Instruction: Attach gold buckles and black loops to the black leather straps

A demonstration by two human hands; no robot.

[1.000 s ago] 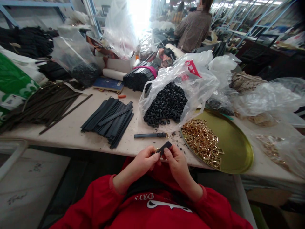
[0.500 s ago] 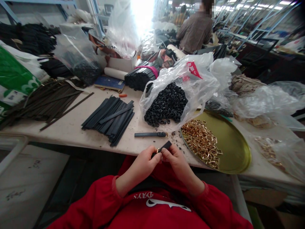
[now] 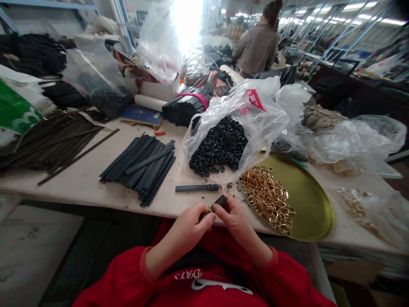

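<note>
Between my two hands, just off the table's front edge, is a black strap (image 3: 220,201) with a gold buckle (image 3: 210,209) on it. My left hand (image 3: 195,219) pinches the strap at the buckle end, where fingers partly hide it. Thumb and fingers of my right hand (image 3: 230,212) are closed on the strap's other part. Just beyond them a buckled black strap (image 3: 196,188) lies flat on the table. A heap of gold buckles (image 3: 268,196) rests in a round gold tray (image 3: 315,209) to the right. Black loops (image 3: 220,147) fill an open plastic bag (image 3: 265,115).
A pile of black strips (image 3: 140,166) lies left of centre, with brown strips (image 3: 57,136) farther left. Behind are a blue book (image 3: 140,116), an orange piece (image 3: 159,132) and a banded bundle of black strips (image 3: 182,108). A person (image 3: 257,44) stands in the background.
The view has shifted slightly, so the table items sit a little lower and to the left. Both hands keep hold of the strap, which has changed angle slightly.
</note>
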